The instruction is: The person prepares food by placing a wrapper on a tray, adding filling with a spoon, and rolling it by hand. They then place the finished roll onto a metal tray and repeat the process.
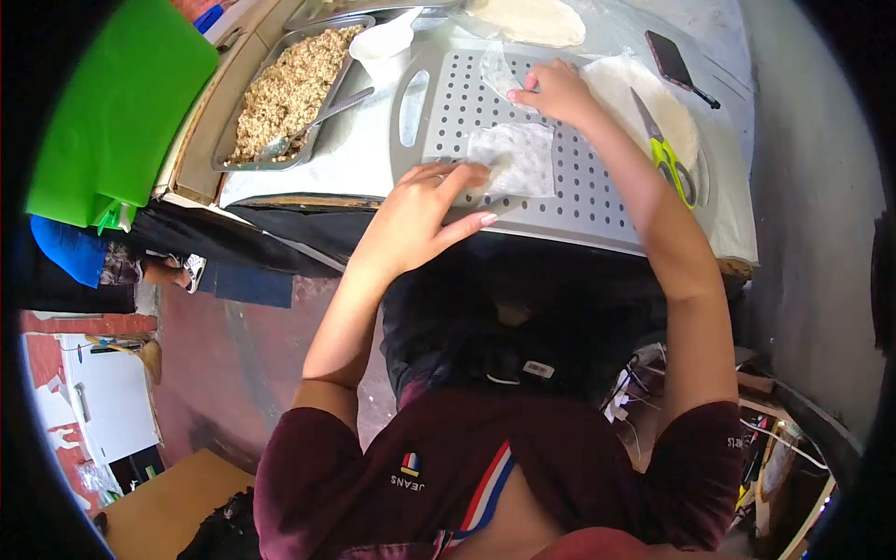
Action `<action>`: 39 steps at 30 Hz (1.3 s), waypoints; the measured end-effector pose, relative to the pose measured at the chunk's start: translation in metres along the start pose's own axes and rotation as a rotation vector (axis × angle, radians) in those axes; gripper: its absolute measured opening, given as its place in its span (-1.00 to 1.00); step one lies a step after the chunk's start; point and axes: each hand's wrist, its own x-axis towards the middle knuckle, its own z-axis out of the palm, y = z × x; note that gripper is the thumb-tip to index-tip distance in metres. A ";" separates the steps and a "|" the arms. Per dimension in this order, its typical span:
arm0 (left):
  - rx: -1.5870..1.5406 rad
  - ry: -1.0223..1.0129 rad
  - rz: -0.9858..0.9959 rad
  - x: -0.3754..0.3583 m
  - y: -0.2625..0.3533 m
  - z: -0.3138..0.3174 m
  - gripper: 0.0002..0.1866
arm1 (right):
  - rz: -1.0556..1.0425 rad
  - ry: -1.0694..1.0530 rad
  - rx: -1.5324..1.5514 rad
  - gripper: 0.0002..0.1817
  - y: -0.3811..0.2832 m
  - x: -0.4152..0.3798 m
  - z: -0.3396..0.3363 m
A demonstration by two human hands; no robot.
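Note:
A grey perforated tray (597, 201) lies on the table in front of me. A thin, pale square wrapper sheet (518, 159) rests on its near part. My left hand (425, 215) lies flat at the sheet's left edge, fingers spread and fingertips on it. My right hand (558, 91) reaches to the tray's far side, where its fingertips pinch the corner of a second translucent wrapper sheet (497, 73).
A metal pan of crumbly brown filling (285, 89) with a spoon (313, 126) sits left of the tray, a white cup (385, 49) beside it. Right are round wrappers (686, 121), green-handled scissors (667, 154) and a phone (670, 58). Another person's foot (182, 271) shows at left.

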 end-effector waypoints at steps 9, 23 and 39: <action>-0.048 0.264 -0.067 0.016 0.003 -0.013 -0.67 | -0.095 -0.411 0.860 -0.80 0.003 -0.005 -0.041; -0.588 -0.075 -0.275 0.048 -0.022 -0.002 -0.71 | 0.010 -0.549 1.143 -0.86 -0.013 -0.087 -0.092; -0.257 0.020 -0.066 0.037 -0.039 0.006 -0.67 | -0.376 -0.180 0.718 -0.81 -0.010 -0.133 -0.068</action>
